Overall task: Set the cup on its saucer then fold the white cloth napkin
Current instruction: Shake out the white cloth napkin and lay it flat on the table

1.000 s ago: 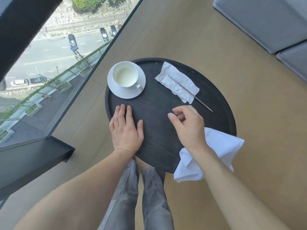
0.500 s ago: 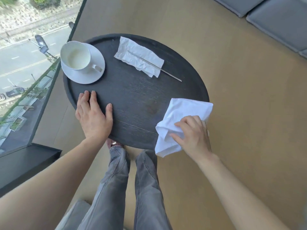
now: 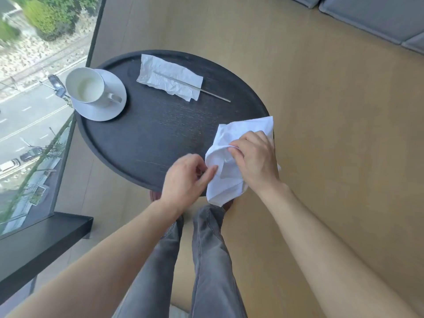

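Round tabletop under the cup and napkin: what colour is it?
The tabletop is black, with faint wood grain visible, seen in the head view, the only one.

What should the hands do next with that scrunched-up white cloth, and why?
Probably pull it onto the round table and spread it flat. The cup already sits on its saucer, so folding is what remains. The white cloth napkin is bunched and hangs over the table's edge, with the right hand gripping it and the left hand pinching its edge.

The left hand (image 3: 183, 180) has left the table (image 3: 149, 138) and reached the napkin (image 3: 226, 177); the right hand (image 3: 254, 157) now bunches it.
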Demonstrator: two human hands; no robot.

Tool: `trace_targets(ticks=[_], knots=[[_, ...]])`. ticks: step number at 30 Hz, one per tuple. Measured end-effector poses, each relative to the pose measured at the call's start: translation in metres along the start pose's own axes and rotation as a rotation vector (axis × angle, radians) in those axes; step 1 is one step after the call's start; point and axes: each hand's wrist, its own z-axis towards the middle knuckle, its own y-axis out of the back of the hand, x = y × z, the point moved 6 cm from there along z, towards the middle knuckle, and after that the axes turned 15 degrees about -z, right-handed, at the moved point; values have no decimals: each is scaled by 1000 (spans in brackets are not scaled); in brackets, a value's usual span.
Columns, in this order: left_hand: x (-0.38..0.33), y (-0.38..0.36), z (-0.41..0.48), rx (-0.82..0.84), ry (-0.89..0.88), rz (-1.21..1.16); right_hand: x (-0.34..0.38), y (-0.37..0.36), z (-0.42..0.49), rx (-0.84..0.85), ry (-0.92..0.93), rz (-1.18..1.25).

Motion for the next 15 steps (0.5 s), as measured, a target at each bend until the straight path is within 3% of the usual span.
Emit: trace_targets(ticks=[8,15], knots=[[5,-43,2,-140,117,125,-5,-6,25,26,0,170],[6,-28,6,-305,93,-72,-30,-13,38,49,-23,225]])
